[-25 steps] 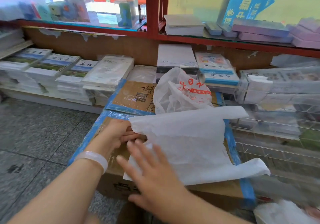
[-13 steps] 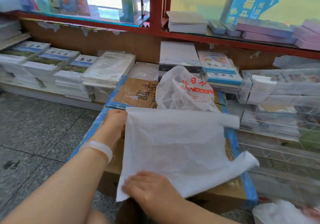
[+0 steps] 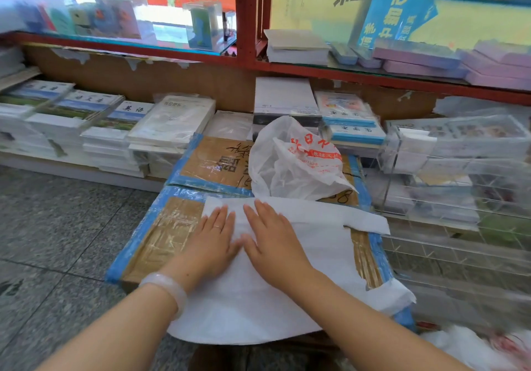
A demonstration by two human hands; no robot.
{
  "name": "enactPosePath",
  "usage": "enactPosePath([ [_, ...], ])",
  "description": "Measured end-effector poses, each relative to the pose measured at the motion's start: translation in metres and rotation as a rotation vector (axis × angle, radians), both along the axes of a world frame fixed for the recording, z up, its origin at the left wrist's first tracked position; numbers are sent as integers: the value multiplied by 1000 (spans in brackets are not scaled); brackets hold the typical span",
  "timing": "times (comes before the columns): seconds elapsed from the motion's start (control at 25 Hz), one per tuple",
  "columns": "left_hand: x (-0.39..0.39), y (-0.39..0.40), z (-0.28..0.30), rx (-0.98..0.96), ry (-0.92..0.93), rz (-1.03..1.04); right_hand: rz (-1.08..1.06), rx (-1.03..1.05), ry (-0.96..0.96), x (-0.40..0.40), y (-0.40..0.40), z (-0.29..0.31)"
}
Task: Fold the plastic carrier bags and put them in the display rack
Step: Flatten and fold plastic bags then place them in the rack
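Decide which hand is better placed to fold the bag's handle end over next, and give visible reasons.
Probably the right hand. It lies flat on the white bag, nearer the handle strips trailing rightward. The left hand rests near the bag's left edge, suited to holding it.

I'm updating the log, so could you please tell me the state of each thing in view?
White carrier bag: spread flat on the box, pressed by both hands.
Printed carrier bag: crumpled, unfolded, behind the white one.
Cardboard box: taped shut.
Left hand: open, flat on the bag.
Right hand: open, flat on the bag.
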State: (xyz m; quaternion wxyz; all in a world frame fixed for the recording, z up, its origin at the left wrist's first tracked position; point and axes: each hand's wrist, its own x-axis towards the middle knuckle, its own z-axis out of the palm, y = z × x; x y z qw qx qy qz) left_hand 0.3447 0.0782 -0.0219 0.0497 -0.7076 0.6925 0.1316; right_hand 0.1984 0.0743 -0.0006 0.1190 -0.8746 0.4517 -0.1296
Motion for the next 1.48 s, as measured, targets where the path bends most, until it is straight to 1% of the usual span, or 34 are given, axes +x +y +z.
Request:
enactPosePath([
  [0.04, -5, 2, -3, 53, -16, -18, 18, 97, 141, 2, -4, -2],
  [0.08, -8, 5, -4, 82, -36, -42, 46, 135, 222, 5, -7, -6],
  [0.12, -10, 8, -5, 103, -53, -50, 61, 155, 248, 8, -9, -11],
  [0.16, -11, 8, -5, 113, -50, -42, 62, 171, 235, 11, -10, -17],
  [0.24, -8, 6, -2, 128, -18, -23, 47, 215, 240, 8, -16, -28],
  [0.32, -5, 3, -1, 131, 12, -11, 20, 164, 327, -14, -27, -34],
  [0.36, -4, 3, -1, 140, 13, -11, -11, 143, 362, -33, -35, -36],
  [0.48, 0, 2, -2, 155, 36, -1, -218, 191, 439, -100, -54, -37],
  [0.56, 1, 1, -2, 164, 17, -5, -327, 205, 497, -136, -60, -32],
  [0.68, 2, -9, 3, 197, -12, 9, -374, 217, 564, -150, -75, -27],
  [0.76, 7, -22, 7, 207, -27, 40, -402, 148, 583, -142, -87, -16],
  [0.84, 17, -32, 16, 175, -61, 63, -418, 17, 540, -128, -91, 2],
  [0.92, 25, -30, 23, 54, -61, 11, -357, -59, 382, -106, -69, 23],
  [1.0, 19, -13, 27, -62, -18, -100, -179, -132, 215, -73, -30, 30],
  [1.04, 11, 1, 24, -78, -10, -159, -77, -170, 112, -55, -5, 28],
  [1.08, 3, 16, 20, -77, 3, -207, 5, -191, 75, -38, 15, 18],
  [1.12, -2, 29, 11, -57, 11, -247, 98, -122, 91, -25, 31, 6],
  [1.16, -2, 37, -1, -43, 19, -250, 158, -3, 124, -18, 39, -10],
  [1.2, 1, 42, -14, -80, 24, -243, 170, 93, 187, -18, 41, -21],
  [1.24, 5, 43, -20, -93, -20, -248, 148, 94, 200, -26, 42, -32],
  [1.28, 8, 43, -18, -76, -51, -206, 74, 56, 205, -39, 39, -30],
  [1.32, 10, 43, -18, -92, -45, -169, 36, 56, 268, -57, 34, -28],
  [1.36, 12, 43, -23, -132, -35, -163, 5, 83, 261, -80, 28, -27],
  [1.4, 14, 45, -26, -140, 5, -150, -6, 107, 209, -109, 24, -28],
  [1.48, 13, 45, -22, -94, 40, -139, -80, 160, 72, -164, 23, -20],
])
